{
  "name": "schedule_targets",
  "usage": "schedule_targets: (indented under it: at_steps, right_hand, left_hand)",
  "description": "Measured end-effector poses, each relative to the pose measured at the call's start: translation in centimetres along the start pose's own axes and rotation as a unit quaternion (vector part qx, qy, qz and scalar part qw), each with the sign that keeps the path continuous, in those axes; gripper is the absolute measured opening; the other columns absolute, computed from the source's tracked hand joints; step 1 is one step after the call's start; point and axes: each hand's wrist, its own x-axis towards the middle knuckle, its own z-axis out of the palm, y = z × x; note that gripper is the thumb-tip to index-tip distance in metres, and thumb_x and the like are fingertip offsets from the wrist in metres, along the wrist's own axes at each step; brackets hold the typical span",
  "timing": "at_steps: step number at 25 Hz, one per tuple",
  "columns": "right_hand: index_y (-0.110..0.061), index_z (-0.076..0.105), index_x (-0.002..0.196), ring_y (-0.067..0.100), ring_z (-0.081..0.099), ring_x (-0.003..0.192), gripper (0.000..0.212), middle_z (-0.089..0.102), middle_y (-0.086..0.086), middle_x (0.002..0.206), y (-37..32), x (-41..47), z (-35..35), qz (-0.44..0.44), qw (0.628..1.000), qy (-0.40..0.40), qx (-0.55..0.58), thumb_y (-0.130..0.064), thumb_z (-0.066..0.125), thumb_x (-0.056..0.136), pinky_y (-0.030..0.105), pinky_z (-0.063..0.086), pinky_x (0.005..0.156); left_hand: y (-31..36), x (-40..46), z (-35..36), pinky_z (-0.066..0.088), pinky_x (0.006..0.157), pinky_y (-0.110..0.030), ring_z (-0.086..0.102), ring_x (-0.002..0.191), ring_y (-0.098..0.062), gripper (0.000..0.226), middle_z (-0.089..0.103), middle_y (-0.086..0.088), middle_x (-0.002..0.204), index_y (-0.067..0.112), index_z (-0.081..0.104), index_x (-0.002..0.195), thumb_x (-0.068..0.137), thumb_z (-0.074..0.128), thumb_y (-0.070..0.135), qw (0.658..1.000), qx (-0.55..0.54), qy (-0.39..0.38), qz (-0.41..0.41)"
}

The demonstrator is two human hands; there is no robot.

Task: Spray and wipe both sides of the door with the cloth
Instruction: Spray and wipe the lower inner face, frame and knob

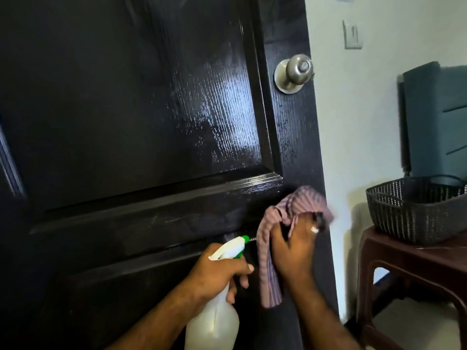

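Observation:
A glossy black panelled door [131,117] fills most of the view, with wet streaks shining on its upper panel. A silver round knob [294,72] sits near its right edge. My left hand [217,271] grips a white spray bottle [214,322] with a green nozzle, pointed at the door's lower rail. My right hand [293,251] presses a purple striped cloth [300,203] against the door's right stile, just below the upper panel. Part of the cloth hangs down beside my wrist.
To the right of the door's edge is a pale wall with a light switch [352,35]. A dark woven basket [414,210] rests on a brown plastic table [409,263]. A teal cabinet [437,120] stands behind it.

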Motion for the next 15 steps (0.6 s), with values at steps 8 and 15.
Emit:
schedule_targets:
  at_steps: [8,15]
  right_hand:
    - [-0.012,0.069,0.123,0.043,0.069,0.103,0.046,0.068,0.021,0.114,-1.0,-1.4,7.9,-0.253,0.946,-0.137,-0.152,-0.051,0.055,0.102,0.051,0.052,0.095]
    - [0.006,0.039,0.148,0.060,0.047,0.139,0.076,0.049,0.042,0.147,0.1,5.4,7.8,-0.120,0.975,0.051,-0.180,-0.031,0.072,0.091,0.068,0.026,0.124]
  left_hand:
    - [4.2,3.6,-2.7,0.043,0.048,-0.031,0.041,0.040,-0.026,0.016,0.061,-0.030,0.073,0.000,0.072,0.077,0.069,0.080,0.012,0.996,-0.082,0.011,0.032]
    - [5.1,6.1,-2.6,0.045,0.050,-0.032,0.042,0.039,-0.026,0.020,0.064,-0.030,0.076,0.000,0.065,0.080,0.075,0.078,0.014,0.997,-0.058,-0.017,0.045]
